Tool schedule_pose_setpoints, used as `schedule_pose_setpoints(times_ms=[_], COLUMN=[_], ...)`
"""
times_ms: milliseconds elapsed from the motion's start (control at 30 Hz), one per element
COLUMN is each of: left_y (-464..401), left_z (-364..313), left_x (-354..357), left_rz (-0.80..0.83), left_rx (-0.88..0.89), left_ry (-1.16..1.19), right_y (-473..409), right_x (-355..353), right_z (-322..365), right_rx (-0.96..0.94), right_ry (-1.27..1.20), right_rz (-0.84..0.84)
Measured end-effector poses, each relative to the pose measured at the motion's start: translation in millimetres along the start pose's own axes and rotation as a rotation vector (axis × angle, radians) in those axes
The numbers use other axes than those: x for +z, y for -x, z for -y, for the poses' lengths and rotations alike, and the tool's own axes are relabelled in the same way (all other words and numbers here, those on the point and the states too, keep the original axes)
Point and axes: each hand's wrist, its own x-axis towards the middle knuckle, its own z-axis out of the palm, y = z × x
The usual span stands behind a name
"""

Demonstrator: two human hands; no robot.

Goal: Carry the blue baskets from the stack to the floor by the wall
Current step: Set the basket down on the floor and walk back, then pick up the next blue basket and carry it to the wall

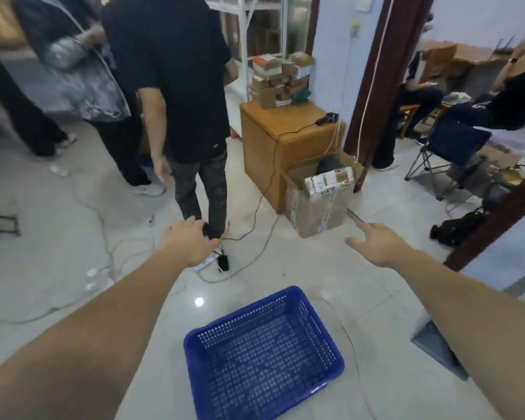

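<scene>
One blue perforated plastic basket (pixel 264 356) sits empty on the pale tiled floor, low in the middle of the view. Both my arms reach forward above and past it. My left hand (pixel 191 244) hovers over the floor beyond the basket's far left corner, palm down, fingers loosely spread, holding nothing. My right hand (pixel 376 244) is out to the far right of the basket, fingers apart and empty. Neither hand touches the basket. No stack of baskets is in view.
A person in black (pixel 176 95) stands just ahead with others to the left. Cables and a power strip (pixel 222 262) lie on the floor in front. A wooden cabinet (pixel 279 153) and an open cardboard box (pixel 322 198) stand ahead right. A dark door frame (pixel 491 225) is at right.
</scene>
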Motion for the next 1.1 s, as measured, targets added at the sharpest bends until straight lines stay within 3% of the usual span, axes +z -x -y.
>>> schedule_pose_setpoints(times_ms=[200, 367, 633, 867, 1000, 1100], left_y=[20.0, 25.3, 6.2, 2.2, 1.0, -2.5], left_z=[33.3, 48.4, 80.8, 129.5, 147.9, 152.6], left_x=[113.0, 219.7, 447.7, 625.8, 702.5, 735.9], left_rz=[0.231, 0.406, 0.506, 0.450, 0.395, 0.249], left_rx=[-0.306, -0.422, -0.539, -0.795, -1.008, -1.147], left_ry=[-0.013, 0.026, 0.108, 0.285, 0.505, 0.668], right_y=[-77.1, -115.3, -188.7, -258.1, -285.0, -298.4], right_x=[93.0, 201.1, 414.6, 575.3, 628.1, 653.4], right_z=[4.0, -18.3, -76.1, -113.1, -117.7, -126.2], right_rx=[-0.121, -0.118, -0.055, 0.090, 0.205, 0.319], right_ry=[0.009, 0.098, 0.149, -0.002, -0.185, -0.372], right_rz=[0.204, 0.409, 0.564, 0.575, 0.336, 0.270])
